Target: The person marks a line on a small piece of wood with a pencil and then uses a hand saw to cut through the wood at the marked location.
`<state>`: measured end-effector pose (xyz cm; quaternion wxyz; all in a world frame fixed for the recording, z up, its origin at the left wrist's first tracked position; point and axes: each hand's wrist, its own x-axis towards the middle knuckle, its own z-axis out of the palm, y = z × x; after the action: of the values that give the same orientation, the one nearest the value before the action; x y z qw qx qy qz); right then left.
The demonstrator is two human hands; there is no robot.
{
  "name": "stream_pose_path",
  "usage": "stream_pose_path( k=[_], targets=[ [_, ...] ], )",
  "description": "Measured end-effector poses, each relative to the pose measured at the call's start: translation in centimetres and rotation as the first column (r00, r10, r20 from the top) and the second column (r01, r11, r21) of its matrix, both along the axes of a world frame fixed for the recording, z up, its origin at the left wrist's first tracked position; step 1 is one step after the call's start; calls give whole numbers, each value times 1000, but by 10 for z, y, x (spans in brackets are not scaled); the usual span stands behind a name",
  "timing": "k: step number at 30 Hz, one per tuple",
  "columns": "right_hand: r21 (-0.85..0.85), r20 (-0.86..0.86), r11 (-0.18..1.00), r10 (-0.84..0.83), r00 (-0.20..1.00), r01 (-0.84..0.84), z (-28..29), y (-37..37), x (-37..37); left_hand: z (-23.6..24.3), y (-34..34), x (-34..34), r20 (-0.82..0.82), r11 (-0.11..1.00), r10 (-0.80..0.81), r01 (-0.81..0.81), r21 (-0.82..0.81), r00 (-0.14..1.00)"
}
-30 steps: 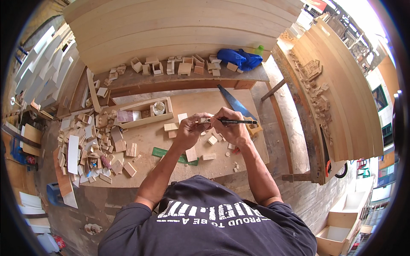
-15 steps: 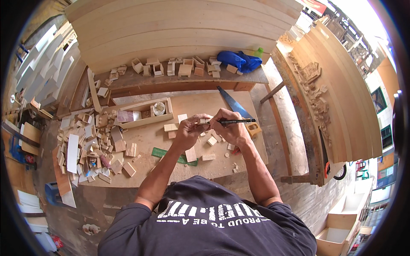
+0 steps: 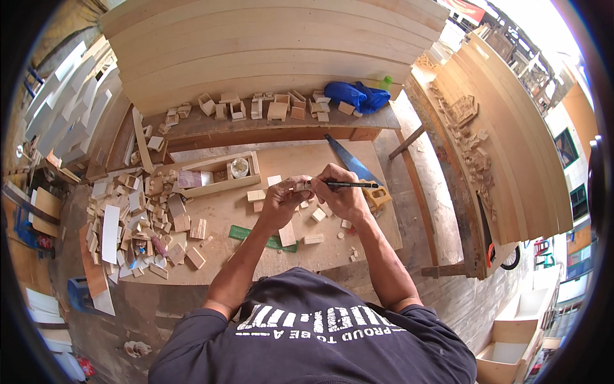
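Note:
My left hand (image 3: 282, 200) is closed on a small wooden block (image 3: 303, 186), mostly hidden by the fingers. My right hand (image 3: 339, 196) grips a black pen (image 3: 352, 185), its tip end turned left toward the block, where the two hands meet. Whether the tip touches the wood is hidden. Several loose wooden blocks (image 3: 318, 215) lie on the workbench (image 3: 211, 255) beneath my hands. A green ruler-like strip (image 3: 240, 232) lies under a flat wood piece (image 3: 286, 235) by my left forearm. Beyond my right hand rests a handsaw (image 3: 353, 160) with a yellow handle (image 3: 377, 196).
A heap of wood offcuts (image 3: 144, 237) covers the bench's left side. An open wooden box (image 3: 220, 186) holds a glass jar (image 3: 240, 168). Along the back shelf (image 3: 256, 125) stand small wooden boxes (image 3: 277, 111) and a blue cloth (image 3: 358, 97). Stacked boards (image 3: 268, 48) rise behind.
Both hands stay together at nearly the same spot, still holding the block and pen. The pen's back end has dipped slightly and shifted left.

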<state>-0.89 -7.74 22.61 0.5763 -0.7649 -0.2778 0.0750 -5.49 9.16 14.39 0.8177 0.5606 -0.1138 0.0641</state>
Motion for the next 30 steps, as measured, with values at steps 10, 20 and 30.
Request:
stream_pose_path(
  k=[10,20,30],
  targets=[
    [157,-125,987,-18,992,38,10,-12,1,7,-3,-6,-55,998,-37,34,-45,998],
    [-85,28,995,-57,998,59,11,-16,-4,-2,-9,-8,36,994,-23,27,-108,999],
    [-137,85,990,-33,996,45,14,-14,-4,0,-12,-17,-12,994,32,-33,-103,999]
  ],
)
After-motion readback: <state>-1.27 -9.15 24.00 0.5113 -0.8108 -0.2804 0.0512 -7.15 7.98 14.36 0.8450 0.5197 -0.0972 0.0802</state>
